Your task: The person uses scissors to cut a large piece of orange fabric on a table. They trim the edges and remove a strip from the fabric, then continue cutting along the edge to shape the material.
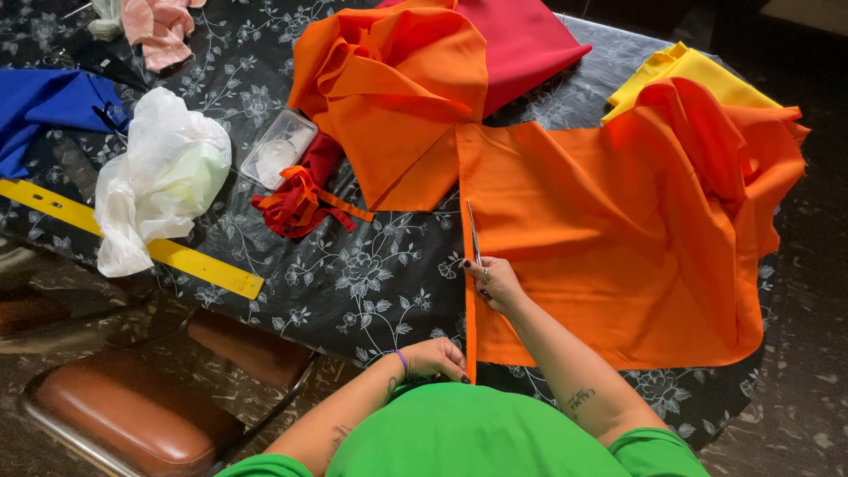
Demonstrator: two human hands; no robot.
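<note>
Right hand has its fingers closed round the scissors at the orange cloth's left edge, left hand pinching the near corner taut on the worktop.

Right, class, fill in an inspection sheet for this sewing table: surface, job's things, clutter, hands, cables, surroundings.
Surface: table under a dark floral cover.
Job's things: orange fabric, scissors along its left edge.
Clutter: yellow ruler, white plastic bag, clear box, red scraps, more folded cloth.
Hands: right hand grips the scissors; left hand pinches the fabric's near edge.
Cables: nothing seen.
Surroundings: brown chair, dark floor.
</note>
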